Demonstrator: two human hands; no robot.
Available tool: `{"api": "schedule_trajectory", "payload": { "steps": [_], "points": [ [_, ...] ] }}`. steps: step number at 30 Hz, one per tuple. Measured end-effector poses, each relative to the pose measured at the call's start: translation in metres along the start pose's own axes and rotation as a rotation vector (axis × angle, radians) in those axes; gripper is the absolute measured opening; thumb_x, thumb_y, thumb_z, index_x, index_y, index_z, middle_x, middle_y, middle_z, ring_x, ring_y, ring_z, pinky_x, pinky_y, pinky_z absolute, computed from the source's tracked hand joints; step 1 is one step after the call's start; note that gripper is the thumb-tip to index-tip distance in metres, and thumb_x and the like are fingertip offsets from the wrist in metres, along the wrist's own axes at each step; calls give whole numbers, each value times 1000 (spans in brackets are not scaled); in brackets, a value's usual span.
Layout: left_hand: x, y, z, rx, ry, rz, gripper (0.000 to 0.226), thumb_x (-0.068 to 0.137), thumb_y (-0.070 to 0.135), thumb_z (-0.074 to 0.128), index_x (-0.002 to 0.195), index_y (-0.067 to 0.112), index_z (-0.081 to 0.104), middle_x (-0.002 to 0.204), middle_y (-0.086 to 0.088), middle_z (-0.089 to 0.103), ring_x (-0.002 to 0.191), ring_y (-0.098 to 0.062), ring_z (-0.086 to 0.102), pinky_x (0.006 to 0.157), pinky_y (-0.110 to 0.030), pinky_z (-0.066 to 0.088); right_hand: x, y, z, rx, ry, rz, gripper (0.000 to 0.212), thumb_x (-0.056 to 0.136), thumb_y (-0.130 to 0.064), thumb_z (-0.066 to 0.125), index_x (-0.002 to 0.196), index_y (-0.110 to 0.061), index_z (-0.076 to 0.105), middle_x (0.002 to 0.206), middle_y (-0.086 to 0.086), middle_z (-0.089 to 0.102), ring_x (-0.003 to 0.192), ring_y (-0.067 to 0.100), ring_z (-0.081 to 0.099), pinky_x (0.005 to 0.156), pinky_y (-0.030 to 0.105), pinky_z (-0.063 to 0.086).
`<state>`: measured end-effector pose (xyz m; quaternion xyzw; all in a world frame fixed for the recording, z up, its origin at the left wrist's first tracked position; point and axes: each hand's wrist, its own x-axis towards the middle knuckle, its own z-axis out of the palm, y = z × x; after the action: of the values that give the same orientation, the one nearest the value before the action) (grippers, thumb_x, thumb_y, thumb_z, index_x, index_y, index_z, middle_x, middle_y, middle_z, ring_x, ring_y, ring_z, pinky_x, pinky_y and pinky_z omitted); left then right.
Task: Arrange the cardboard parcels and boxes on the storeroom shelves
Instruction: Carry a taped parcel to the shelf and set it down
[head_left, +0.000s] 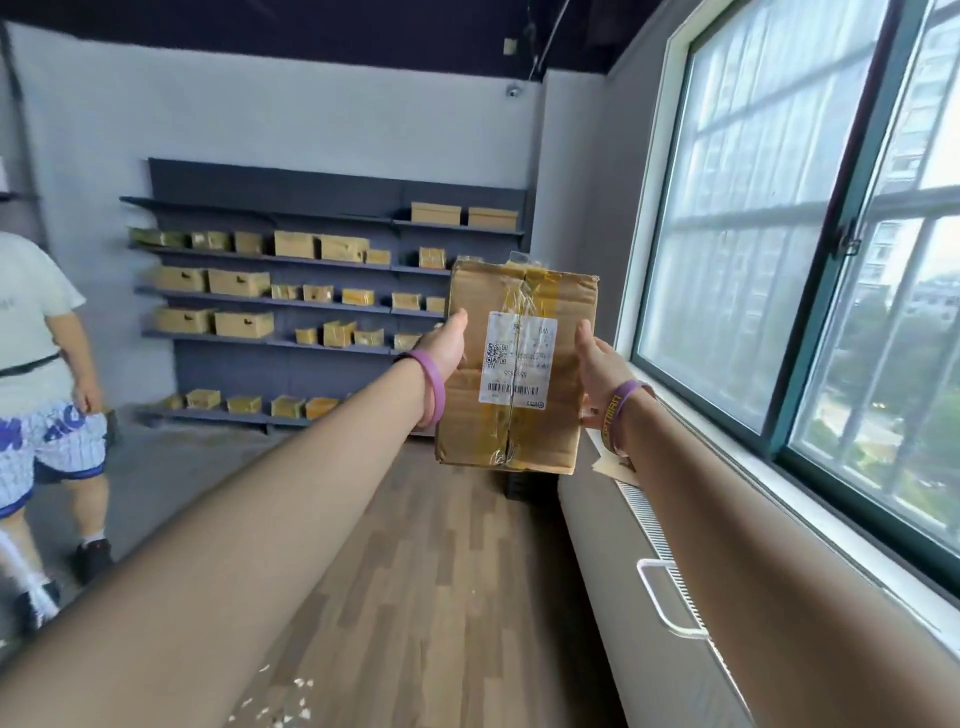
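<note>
Both bare forearms reach forward from the camera, each wrist ringed by a purple band. At their ends the left hand (448, 340) and the right hand (597, 364) make the grip: palms pressed against opposite sides of a cardboard parcel (517, 371), thumbs lying up along its front edges, so the parcel is clamped between them and held up in the air at arm's length. The parcel stands upright, its face toward the camera, sealed down the middle with clear and yellowish tape. A white shipping label (517, 359) with a square code and a barcode sits on that face.

Below the parcel runs a wood-plank floor (441, 571), with a dark crate partly hidden just under the parcel's lower edge. To the right a long white sill (613, 545) runs under a big green-framed window (810, 249).

Well beyond the parcel, dark shelves (322, 260) stand against the far wall, carrying rows of cardboard boxes (239, 283) on several levels. At the left edge another person (47, 395) in a white shirt and patterned shorts stands on the grey floor.
</note>
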<state>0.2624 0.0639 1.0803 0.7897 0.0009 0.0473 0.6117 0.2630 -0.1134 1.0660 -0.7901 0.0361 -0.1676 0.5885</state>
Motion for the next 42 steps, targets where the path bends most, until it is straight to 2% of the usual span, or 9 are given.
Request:
{"api": "schedule_trajectory", "payload": {
  "steps": [3, 6, 12, 15, 21, 27, 31, 37, 42],
  "points": [
    [31, 8, 3, 9, 39, 1, 69, 104, 58, 24, 160, 18, 16, 164, -8, 24, 149, -29, 27, 121, -48, 22, 32, -1, 8, 16, -13, -31, 62, 103, -55, 27, 147, -13, 43, 127, 7, 52, 122, 27, 51, 109, 49, 40],
    [64, 12, 15, 18, 62, 30, 64, 107, 51, 21, 158, 12, 24, 162, -11, 29, 147, -28, 31, 118, -41, 24, 74, 3, 14, 2, -1, -84, 59, 105, -51, 27, 139, -9, 50, 102, 1, 50, 92, 18, 49, 88, 34, 43],
    [159, 19, 53, -1, 94, 35, 65, 107, 52, 19, 158, 11, 21, 162, -12, 28, 148, -29, 29, 121, -43, 23, 177, 21, 14, 13, -29, -109, 57, 105, -50, 27, 143, -11, 45, 121, 1, 49, 115, 22, 49, 102, 37, 38],
    [216, 30, 75, -28, 105, 21, 68, 106, 55, 20, 158, 12, 20, 163, -11, 28, 148, -29, 29, 121, -46, 24, 235, 26, 9, -1, -38, -109, 55, 106, -48, 26, 140, -10, 48, 119, 3, 51, 109, 22, 50, 93, 34, 38],
    [310, 48, 108, -57, 87, 8, 70, 105, 59, 19, 158, 13, 22, 161, -11, 32, 147, -30, 32, 121, -48, 25, 339, 35, 3, -11, -43, -109, 58, 106, -49, 28, 148, -12, 41, 149, 8, 46, 131, 27, 46, 105, 37, 36],
    [404, 48, 126, -68, 80, 6, 70, 105, 60, 19, 158, 15, 22, 162, -10, 31, 148, -29, 30, 121, -47, 24, 428, 48, 17, -11, -51, -113, 57, 106, -48, 26, 148, -12, 40, 148, 8, 46, 126, 24, 47, 97, 33, 35],
    [478, 36, 132, -86, 75, -5, 74, 102, 64, 20, 158, 15, 25, 160, -10, 34, 146, -30, 33, 121, -49, 26, 485, 60, 36, -19, -45, -95, 57, 106, -50, 26, 146, -13, 43, 141, 8, 51, 108, 19, 46, 92, 32, 36],
    [602, 11, 131, -115, 58, -7, 73, 101, 66, 21, 156, 18, 30, 157, -9, 39, 145, -30, 35, 119, -52, 29, 581, 78, 85, -6, -42, -29, 60, 104, -54, 27, 151, -19, 36, 149, 7, 45, 132, 29, 46, 110, 53, 39],
    [717, 0, 121, -87, 67, 10, 71, 104, 61, 20, 156, 13, 29, 159, -10, 35, 146, -30, 33, 121, -47, 24, 677, 86, 136, 24, -39, 9, 56, 104, -54, 28, 149, -21, 39, 144, 6, 47, 125, 29, 49, 109, 54, 40]
  ]
}}
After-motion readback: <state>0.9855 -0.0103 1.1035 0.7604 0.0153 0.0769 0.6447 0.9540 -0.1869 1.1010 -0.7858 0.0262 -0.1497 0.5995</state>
